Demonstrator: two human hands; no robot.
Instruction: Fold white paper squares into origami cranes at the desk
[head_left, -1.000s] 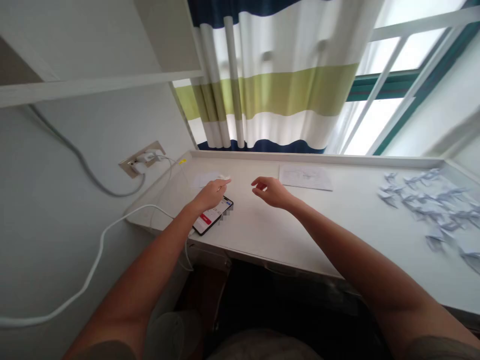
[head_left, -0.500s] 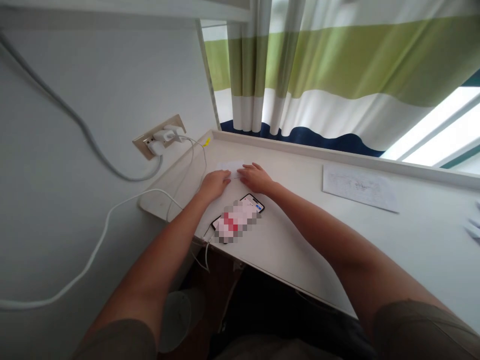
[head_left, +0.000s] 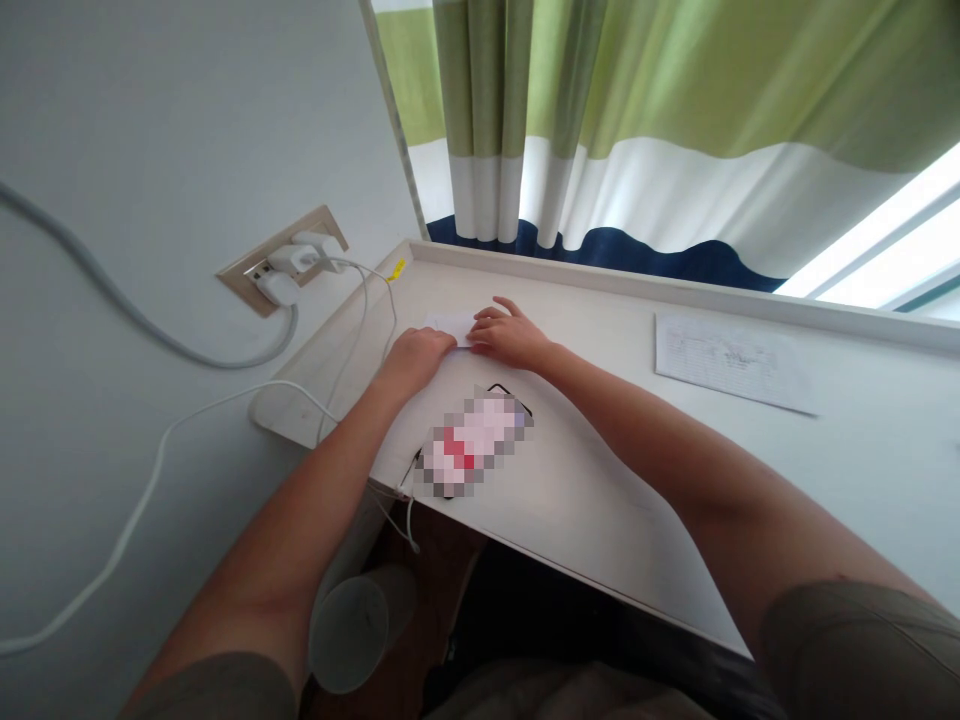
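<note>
A small piece of white paper (head_left: 455, 326) lies on the desk toward its back left, partly covered by my fingers. At the left end of its near edge, my left hand (head_left: 421, 356) is closed with the fingertips on the paper. My right hand (head_left: 513, 336) holds the paper's right side between thumb and fingers, with one outer finger lifted and spread away. Between my forearms lies a phone (head_left: 476, 440), its screen mostly blurred out and a white cable at its lower end.
A printed sheet (head_left: 731, 362) lies on the white desk (head_left: 600, 470) at the right. Chargers fill a wall socket (head_left: 283, 262) at the left, and white cables (head_left: 161, 450) trail from there. Below the desk edge stands a translucent bin (head_left: 349, 635). A striped curtain (head_left: 637, 200) hangs behind.
The view has tilted down and shifted slightly. Both hands stay at the paper; my right hand's outer finger has risen and spread further. The phone remains in place.
</note>
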